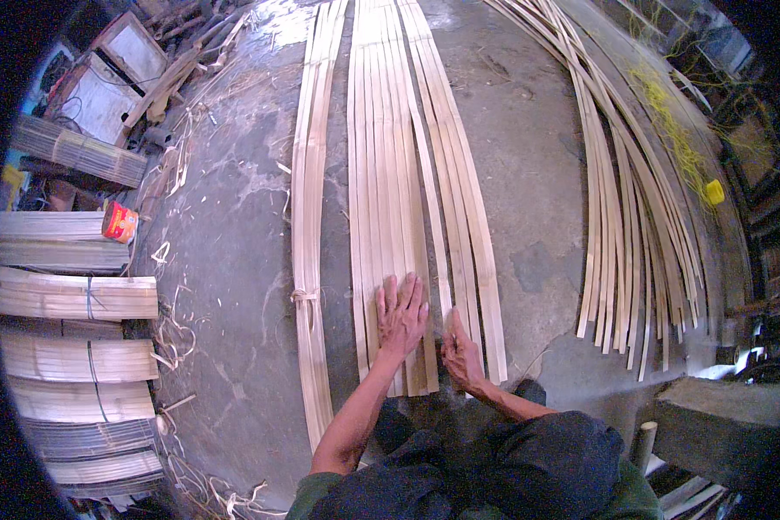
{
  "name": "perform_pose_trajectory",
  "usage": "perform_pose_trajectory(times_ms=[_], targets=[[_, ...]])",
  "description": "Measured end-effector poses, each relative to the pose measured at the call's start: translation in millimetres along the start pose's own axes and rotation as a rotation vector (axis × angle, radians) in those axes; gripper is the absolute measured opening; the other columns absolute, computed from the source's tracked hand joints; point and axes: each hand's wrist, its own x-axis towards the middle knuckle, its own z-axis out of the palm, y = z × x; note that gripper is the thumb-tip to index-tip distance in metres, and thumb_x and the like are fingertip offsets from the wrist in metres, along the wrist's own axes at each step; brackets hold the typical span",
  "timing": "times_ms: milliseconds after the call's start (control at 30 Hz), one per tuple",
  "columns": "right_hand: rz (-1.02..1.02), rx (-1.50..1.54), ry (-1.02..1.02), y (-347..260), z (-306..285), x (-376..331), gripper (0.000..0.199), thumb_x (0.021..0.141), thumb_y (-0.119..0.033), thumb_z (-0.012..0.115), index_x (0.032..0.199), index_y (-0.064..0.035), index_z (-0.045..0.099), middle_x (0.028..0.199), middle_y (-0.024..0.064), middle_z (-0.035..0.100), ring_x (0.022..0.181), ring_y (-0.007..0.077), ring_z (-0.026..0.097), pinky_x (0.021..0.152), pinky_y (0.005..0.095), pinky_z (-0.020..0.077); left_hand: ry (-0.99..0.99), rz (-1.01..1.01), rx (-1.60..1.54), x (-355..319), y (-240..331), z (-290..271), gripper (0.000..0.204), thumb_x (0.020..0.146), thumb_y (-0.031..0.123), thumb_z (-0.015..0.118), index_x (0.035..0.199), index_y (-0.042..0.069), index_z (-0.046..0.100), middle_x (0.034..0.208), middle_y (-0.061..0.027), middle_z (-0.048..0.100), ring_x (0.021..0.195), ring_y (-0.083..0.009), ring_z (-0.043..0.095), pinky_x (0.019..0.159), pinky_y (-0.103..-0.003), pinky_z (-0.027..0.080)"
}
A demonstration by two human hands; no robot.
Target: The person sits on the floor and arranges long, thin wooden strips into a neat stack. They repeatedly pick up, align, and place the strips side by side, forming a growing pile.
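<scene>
- The bamboo strips are laid side by side on the concrete floor, likely for alignment.
- The left hand is spread flat on the strips, apparently holding them down.
- At the strips' right edge, one strip is seemingly pinched by the right hand.

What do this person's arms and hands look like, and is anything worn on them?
Both forearms are bare and lean, with no sleeves reaching them. The left hand and right hand carry no gloves, and no rings, watch or bands show on the fingers or wrists. Dark clothing covers the lap below.

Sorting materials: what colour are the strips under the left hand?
Pale tan bamboo strips, shown in the head view.
</scene>
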Motion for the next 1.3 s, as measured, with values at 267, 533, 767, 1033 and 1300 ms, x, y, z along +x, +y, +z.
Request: perform_pose_trajectory(times_ms=[267, 533, 767, 1033, 1300], targets=[[0.018, 0.073, -0.139, -14, -1, 5, 0.061, 0.100, -0.017, 0.046, 0.153, -0.0128, 0.017, 0.072, 0.0168, 0.059, 0.058, 0.0207, 0.055, 0.056, 0.0355, 0.0474, 0.029, -0.001, -0.010, -1, -5, 3, 0.056, 0.095, 0.032, 0.049, 0.145, 0.009, 0.039, 0.155, -0.0058, 0.031, 0.143, -0.0381, 0.022, 0.117, -0.055, 0.010], [-0.186, 0.044, -0.022, -13, -5, -14, 0.062, 0.100, -0.016, 0.045, 0.153, -0.0053, 0.014, 0.068, 0.0122, 0.056, 0.057, 0.0186, 0.053, 0.056, 0.0344, 0.0462, 0.133, -0.104, -0.068, 5, 1, -1, 0.054, 0.096, 0.036, 0.049, 0.141, 0.006, 0.042, 0.142, -0.0173, 0.045, 0.134, -0.0359, 0.039, 0.114, -0.049, 0.025], [-0.322, -0.128, -0.138, -40, -16, -30, 0.070, 0.102, -0.024, 0.040, 0.153, -0.0053, -0.005, 0.074, 0.0179, 0.057, 0.063, 0.0222, 0.054, 0.060, 0.0354, 0.0460, 0.138, -0.563, -0.975, 39, 56, -54, 0.044, 0.097, 0.032, 0.056, 0.119, -0.006, 0.055, 0.088, -0.0210, 0.065, 0.082, -0.0313, 0.064, 0.074, -0.043, 0.050], [-0.134, 0.031, -0.221, -36, -17, -35, 0.059, 0.105, -0.025, 0.038, 0.154, -0.0071, 0.011, 0.086, 0.0043, 0.054, 0.066, 0.0127, 0.051, 0.061, 0.0278, 0.0473, 0.531, -0.554, -0.865, 51, 9, -94, 0.031, 0.097, 0.021, 0.054, 0.117, -0.003, 0.058, 0.072, -0.0094, 0.055, 0.067, -0.0135, 0.050, 0.061, -0.033, 0.045], [-0.127, 0.136, -0.272, -17, -7, -34, 0.045, 0.103, -0.018, 0.046, 0.145, -0.0050, 0.038, 0.083, 0.0019, 0.046, 0.069, 0.0104, 0.049, 0.064, 0.0271, 0.0461, 0.316, -0.497, -0.554, 30, -87, -30, 0.045, 0.092, 0.024, 0.052, 0.124, -0.008, 0.055, 0.096, -0.0276, 0.066, 0.088, -0.0406, 0.066, 0.078, -0.046, 0.050]])
